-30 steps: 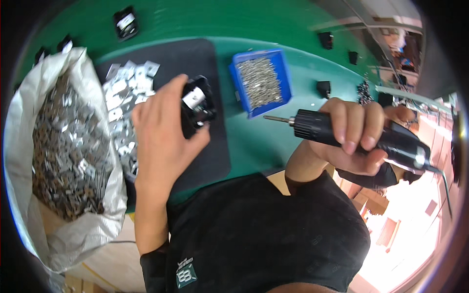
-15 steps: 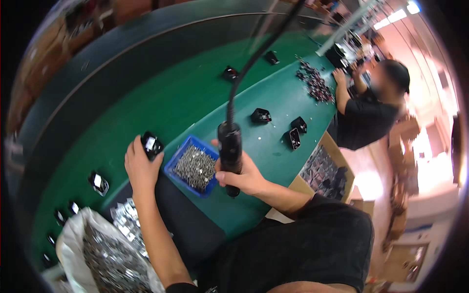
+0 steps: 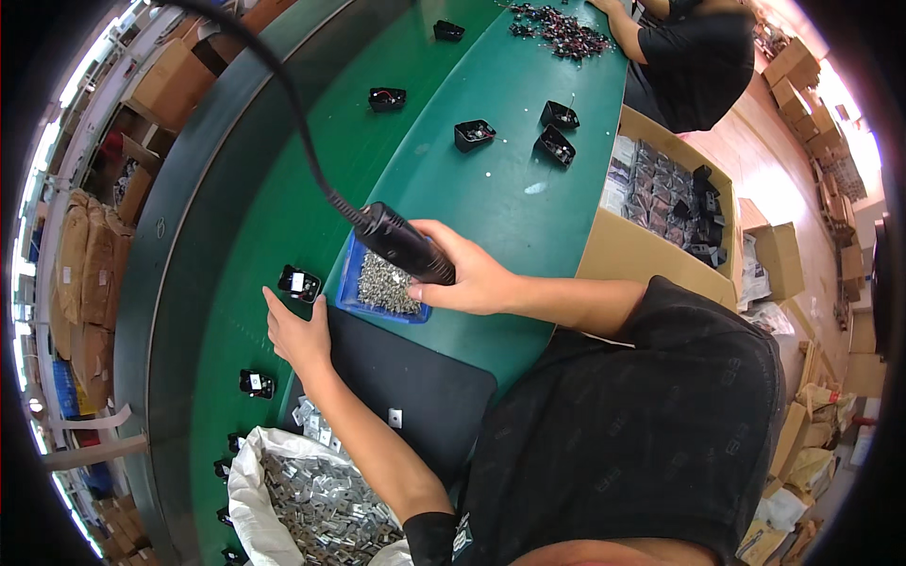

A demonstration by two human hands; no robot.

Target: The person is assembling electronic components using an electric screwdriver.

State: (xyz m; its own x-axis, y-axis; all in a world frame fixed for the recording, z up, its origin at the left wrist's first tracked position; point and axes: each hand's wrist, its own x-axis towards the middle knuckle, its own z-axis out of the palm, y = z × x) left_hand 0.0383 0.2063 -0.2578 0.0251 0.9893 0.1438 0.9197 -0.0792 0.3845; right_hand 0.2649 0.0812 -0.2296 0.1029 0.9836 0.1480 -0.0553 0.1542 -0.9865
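Note:
My right hand (image 3: 467,274) is wrapped round a black electric screwdriver (image 3: 406,245), whose cable rises toward the upper left. Below the tool stands a blue bin (image 3: 350,275) of small metal screws (image 3: 385,283), partly hidden by the driver and my hand. My left hand (image 3: 302,338) is open, thumb and fingers spread, just short of a black plastic housing (image 3: 299,284) with a white piece inside. That housing rests on the green conveyor belt (image 3: 236,325); whether a fingertip touches it, I cannot tell.
A black mat (image 3: 425,373) carries one small metal plate (image 3: 395,418). Nearby, a white sack (image 3: 247,495) holds metal brackets (image 3: 330,514). More black housings (image 3: 256,383) line the belt; three others (image 3: 474,135) sit on the green table. A co-worker (image 3: 698,61) and a carton (image 3: 604,250) are at right.
My left hand has let go of the black housing and drawn back from it. The screwdriver has tilted from upright to slanting over the screw bin. The view has shifted.

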